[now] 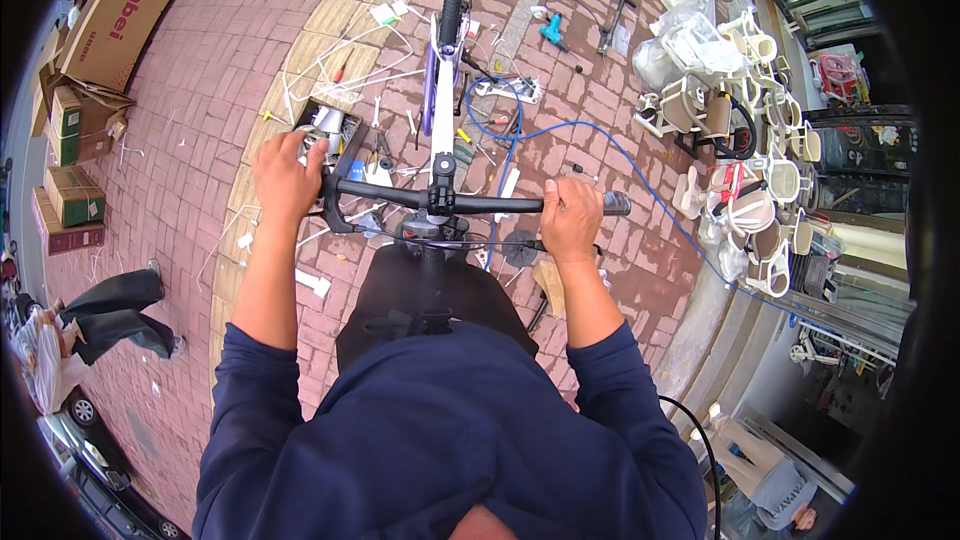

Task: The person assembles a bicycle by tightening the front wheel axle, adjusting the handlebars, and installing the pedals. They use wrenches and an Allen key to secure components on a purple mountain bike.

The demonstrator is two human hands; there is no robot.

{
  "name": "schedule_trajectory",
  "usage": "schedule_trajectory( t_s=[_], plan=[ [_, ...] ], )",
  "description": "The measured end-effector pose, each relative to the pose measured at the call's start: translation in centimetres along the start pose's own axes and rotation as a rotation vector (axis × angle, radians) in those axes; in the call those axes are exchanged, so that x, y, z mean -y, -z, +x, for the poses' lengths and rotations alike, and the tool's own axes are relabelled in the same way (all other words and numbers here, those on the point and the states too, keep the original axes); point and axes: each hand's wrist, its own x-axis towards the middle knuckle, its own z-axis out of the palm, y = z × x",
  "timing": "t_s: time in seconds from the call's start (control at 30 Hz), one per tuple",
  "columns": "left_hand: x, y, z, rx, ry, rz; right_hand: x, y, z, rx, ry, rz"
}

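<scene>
A bicycle stands in front of me, its black handlebar (pixel 500 206) lying crosswise and its front wheel (pixel 453 2) pointing away. At the bar's left end my left hand (pixel 288 178) is closed around the grip, which it mostly hides. A black brake lever (pixel 338 218) sits just beside that hand. My right hand (pixel 572 220) is wrapped round the right side of the bar, inward of the grey-patterned grip end (pixel 617 203). Below the stem (pixel 441 172) runs a white and purple frame part (pixel 440 120). My dark-trousered legs are either side of the bicycle.
Hand tools, an open parts box (pixel 335 123) and a blue hose (pixel 610 135) lie on the brick paving. Further off is a teal power tool (pixel 553 32). Child seats (pixel 755 200) are piled at right, cardboard boxes (pixel 125 15) at left. Two people stand nearby.
</scene>
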Motion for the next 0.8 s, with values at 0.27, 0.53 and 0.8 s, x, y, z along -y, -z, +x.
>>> schedule_trajectory(
  t_s=[0.27, 0.53, 0.8],
  plan=[
    [4.4, -0.1, 0.4, 0.385, 0.243, 0.115, 0.2, 0.1, 0.6, 0.023, -0.001, 0.003],
    [6.4, -0.3, 1.3, 0.412, 0.293, -0.033, -1.3, 0.4, 0.8, -0.060, -0.083, 0.308],
    [9.0, -0.9, 1.4, 0.433, 0.554, -0.378, -8.9, 0.5, 1.2, -0.311, -0.516, 0.117]
  ],
)
